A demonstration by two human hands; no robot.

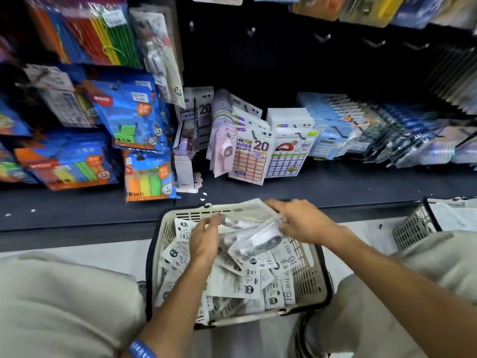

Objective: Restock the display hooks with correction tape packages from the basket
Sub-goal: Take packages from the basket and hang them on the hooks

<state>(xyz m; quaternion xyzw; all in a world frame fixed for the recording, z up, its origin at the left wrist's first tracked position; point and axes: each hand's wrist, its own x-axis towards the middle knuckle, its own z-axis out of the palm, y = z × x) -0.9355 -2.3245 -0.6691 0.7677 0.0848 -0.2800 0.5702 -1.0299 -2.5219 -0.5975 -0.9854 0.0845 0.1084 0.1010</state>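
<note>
Both hands are over the basket (309, 277) at lower centre. The left hand (204, 241) and right hand (304, 223) pinch a bunch of packages (253, 233). Many packages lie in the basket, and the hooks (321, 37) at the top are bare, so most restocking is left.

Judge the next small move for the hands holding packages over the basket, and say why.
Probably lift the bundle of packages up toward the bare hooks on the dark panel. Both the left hand and right hand already grip it above the basket, and those hooks hang empty.
</note>
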